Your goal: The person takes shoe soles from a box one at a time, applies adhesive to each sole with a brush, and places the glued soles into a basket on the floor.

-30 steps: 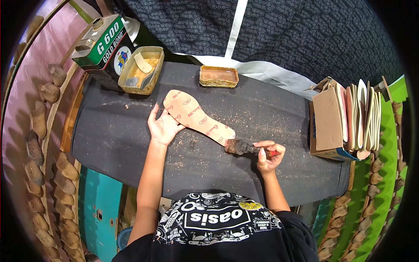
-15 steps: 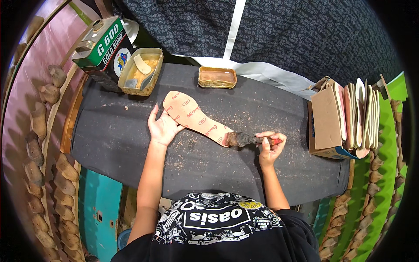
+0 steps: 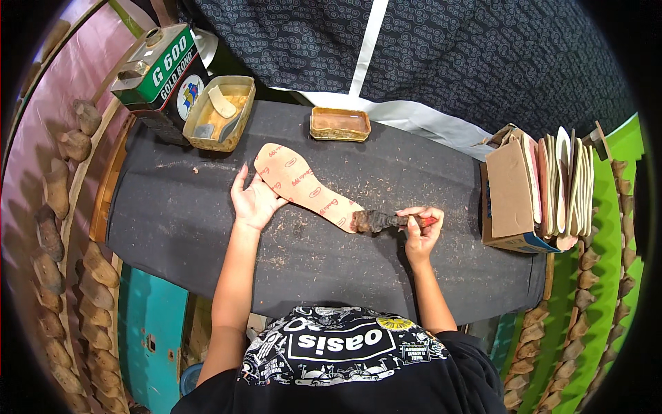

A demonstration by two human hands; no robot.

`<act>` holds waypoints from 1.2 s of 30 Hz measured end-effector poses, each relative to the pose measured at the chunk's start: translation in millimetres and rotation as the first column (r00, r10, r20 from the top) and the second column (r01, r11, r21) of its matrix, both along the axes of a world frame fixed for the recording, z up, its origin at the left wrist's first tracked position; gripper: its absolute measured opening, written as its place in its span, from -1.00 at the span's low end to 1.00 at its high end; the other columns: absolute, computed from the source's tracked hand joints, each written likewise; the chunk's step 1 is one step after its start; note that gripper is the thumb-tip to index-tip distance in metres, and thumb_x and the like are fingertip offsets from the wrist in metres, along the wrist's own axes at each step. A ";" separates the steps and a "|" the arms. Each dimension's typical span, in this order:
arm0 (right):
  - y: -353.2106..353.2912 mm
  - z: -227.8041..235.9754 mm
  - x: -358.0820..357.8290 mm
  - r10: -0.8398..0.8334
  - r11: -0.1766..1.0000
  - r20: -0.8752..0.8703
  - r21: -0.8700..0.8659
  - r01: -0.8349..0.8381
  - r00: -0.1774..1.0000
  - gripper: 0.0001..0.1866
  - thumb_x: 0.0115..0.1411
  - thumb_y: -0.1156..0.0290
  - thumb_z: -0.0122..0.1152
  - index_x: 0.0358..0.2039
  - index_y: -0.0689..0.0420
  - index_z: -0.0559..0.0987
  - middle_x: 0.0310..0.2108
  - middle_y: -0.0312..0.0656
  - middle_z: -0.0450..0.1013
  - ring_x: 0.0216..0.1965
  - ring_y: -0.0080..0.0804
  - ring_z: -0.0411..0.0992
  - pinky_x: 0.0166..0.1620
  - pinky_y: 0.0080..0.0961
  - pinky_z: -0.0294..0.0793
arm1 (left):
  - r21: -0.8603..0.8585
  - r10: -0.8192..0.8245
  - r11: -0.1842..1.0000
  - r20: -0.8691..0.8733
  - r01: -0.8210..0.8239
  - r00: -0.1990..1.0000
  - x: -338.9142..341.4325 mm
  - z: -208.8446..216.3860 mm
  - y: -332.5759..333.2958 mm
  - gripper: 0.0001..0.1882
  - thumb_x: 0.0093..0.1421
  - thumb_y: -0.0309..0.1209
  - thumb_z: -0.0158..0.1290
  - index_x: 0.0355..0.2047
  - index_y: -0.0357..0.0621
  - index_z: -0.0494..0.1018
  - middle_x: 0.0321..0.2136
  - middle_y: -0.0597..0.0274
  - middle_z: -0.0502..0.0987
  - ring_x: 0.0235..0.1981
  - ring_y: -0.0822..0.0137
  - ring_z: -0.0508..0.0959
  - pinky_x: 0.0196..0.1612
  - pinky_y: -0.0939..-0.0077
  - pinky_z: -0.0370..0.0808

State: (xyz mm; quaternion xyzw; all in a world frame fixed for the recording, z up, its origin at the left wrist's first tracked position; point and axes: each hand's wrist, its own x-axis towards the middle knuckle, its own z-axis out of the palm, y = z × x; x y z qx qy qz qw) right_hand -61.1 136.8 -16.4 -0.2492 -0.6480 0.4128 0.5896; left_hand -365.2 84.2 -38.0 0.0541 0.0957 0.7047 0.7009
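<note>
A tan insole board point(image 3: 303, 183) with red print lies slantwise over the table, its broad end up and to the left. My left hand point(image 3: 255, 201) supports it at the left edge, palm up, with the fingers partly under the board and the thumb side spread. In my right hand point(image 3: 422, 231) is a brush point(image 3: 380, 221) with a red handle and a dark, glue-crusted body, pinched between thumb and fingers. The brush's bristle tip touches the narrow lower-right end of the insole board.
On the dark cloth-covered table point(image 3: 186, 228), crumbs are scattered. At the back stand a green-and-black metal can point(image 3: 162, 76), a plastic tub point(image 3: 241, 121) with scraps and a shallow amber dish point(image 3: 340, 125). A cardboard box point(image 3: 510, 190) of insoles is at right. Wooden shoe lasts point(image 3: 96, 297) line both sides.
The whole view has shifted slightly, with the table things a little farther left. Both hands, the insole board and the brush keep nearly the same positions to one another.
</note>
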 end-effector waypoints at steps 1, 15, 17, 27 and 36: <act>1.3 -1.6 1.2 -0.012 1.000 -0.007 -0.026 0.012 1.000 -0.77 0.05 0.51 -0.05 -0.38 0.08 0.09 -0.48 -0.08 0.35 -0.48 -0.52 0.33 -0.52 -0.75 0.32 | -0.005 -0.001 1.000 0.001 0.001 1.000 0.0 -0.1 0.6 -0.37 0.03 0.02 -0.27 0.03 -0.09 0.04 0.05 0.06 0.09 0.07 0.00 0.09 -0.01 -0.10 0.03; 7.5 -6.5 11.4 -0.075 0.996 -0.045 -0.048 0.073 0.996 -0.78 0.03 0.53 -0.11 -0.37 0.09 0.08 -0.49 -0.04 0.36 -0.49 -0.47 0.33 -0.44 -0.65 0.31 | -0.019 0.021 1.000 0.019 -0.021 1.000 2.1 -0.5 3.4 -0.38 0.04 0.00 -0.28 0.03 -0.10 0.04 0.04 0.07 0.11 0.07 0.02 0.09 -0.02 -0.08 0.07; 8.5 -5.4 9.9 -0.093 0.996 -0.034 -0.010 0.093 0.995 -0.79 0.03 0.53 -0.11 -0.37 0.10 0.09 -0.51 -0.05 0.35 -0.48 -0.42 0.34 -0.41 -0.61 0.33 | 0.010 -0.010 1.000 -0.006 0.010 1.000 1.0 -3.2 2.6 -0.39 0.05 0.00 -0.30 0.03 -0.09 0.05 0.04 0.07 0.12 0.06 0.01 0.11 -0.05 -0.09 0.11; 18.8 -7.9 -2.1 -0.120 0.984 -0.064 -0.139 0.110 0.991 -0.81 0.03 0.54 -0.15 -0.37 0.08 0.09 -0.53 -0.08 0.35 -0.50 -0.45 0.33 -0.49 -0.67 0.31 | -0.046 0.009 0.999 0.024 -0.008 1.000 2.9 -1.9 2.1 -0.41 0.04 0.01 -0.28 0.00 -0.06 0.10 0.03 0.11 0.13 0.06 0.05 0.12 -0.02 -0.10 0.07; 22.9 -12.6 0.1 -0.152 0.983 -0.073 -0.117 0.143 0.986 -0.83 0.04 0.55 -0.17 -0.36 0.07 0.10 -0.52 -0.10 0.35 -0.51 -0.50 0.32 -0.58 -0.74 0.28 | -0.004 -0.004 1.000 0.000 0.004 1.000 2.0 -0.1 1.5 -0.38 0.04 0.01 -0.27 0.03 -0.11 0.05 0.04 0.06 0.11 0.06 0.00 0.10 -0.04 -0.10 0.10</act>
